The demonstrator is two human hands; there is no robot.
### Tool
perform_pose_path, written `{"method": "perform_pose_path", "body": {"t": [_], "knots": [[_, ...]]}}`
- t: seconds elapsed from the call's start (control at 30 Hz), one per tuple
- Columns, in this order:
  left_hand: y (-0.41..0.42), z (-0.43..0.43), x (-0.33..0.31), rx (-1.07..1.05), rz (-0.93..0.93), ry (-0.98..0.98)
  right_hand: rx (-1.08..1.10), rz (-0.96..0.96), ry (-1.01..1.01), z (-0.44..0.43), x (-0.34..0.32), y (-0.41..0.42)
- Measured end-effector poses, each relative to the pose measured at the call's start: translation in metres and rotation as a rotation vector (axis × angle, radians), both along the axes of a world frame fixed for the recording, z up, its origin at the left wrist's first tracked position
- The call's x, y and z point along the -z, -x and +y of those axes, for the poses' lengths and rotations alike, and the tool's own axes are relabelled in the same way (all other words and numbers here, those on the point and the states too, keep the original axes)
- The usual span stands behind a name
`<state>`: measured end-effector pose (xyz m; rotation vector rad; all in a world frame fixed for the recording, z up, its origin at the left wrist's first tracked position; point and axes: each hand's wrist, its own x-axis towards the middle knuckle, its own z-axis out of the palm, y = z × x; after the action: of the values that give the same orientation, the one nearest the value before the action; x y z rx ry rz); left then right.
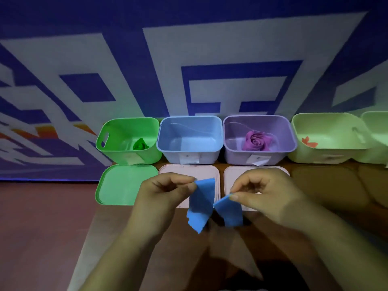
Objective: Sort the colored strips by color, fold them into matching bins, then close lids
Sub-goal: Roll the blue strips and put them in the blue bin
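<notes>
A blue strip (202, 203) hangs bent in a V between my two hands, above the table's near middle. My left hand (165, 193) pinches its left end and my right hand (266, 195) pinches its right end. Behind them stand a green bin (109, 141) with a rolled green strip (140, 145) inside, a blue bin (165, 133) with nothing visible in it, and a purple bin (233, 131) holding a rolled purple strip (257, 141). All three bins are open.
A green lid (117, 185) lies before the green bin. Two pale pink lids (168, 170) (233, 175) lie before the blue and purple bins, partly under my hands. A light green bin (302, 127) with an orange scrap (309, 142) stands right, another (375, 122) beyond it.
</notes>
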<state>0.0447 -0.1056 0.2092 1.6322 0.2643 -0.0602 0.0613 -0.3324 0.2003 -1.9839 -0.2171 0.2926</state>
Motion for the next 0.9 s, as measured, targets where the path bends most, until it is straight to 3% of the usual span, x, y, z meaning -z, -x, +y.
{"method": "perform_pose_path", "body": {"t": [0.2, 0.37, 0.53, 0.9], "knots": [[0.022, -0.047, -0.046, 0.05, -0.095, 0.056, -0.004, -0.286, -0.104, -0.032, -0.048, 0.034], [0.04, -0.087, -0.072, 0.075, -0.12, 0.15, 0.094, -0.391, -0.283, -0.051, -0.062, 0.052], [0.05, -0.114, -0.077, 0.079, -0.119, 0.188, 0.154, -0.382, -0.442, -0.067, -0.068, 0.066], [0.061, -0.144, -0.081, 0.144, -0.124, 0.17, 0.27, -0.374, -0.512, -0.091, -0.072, 0.083]]}}
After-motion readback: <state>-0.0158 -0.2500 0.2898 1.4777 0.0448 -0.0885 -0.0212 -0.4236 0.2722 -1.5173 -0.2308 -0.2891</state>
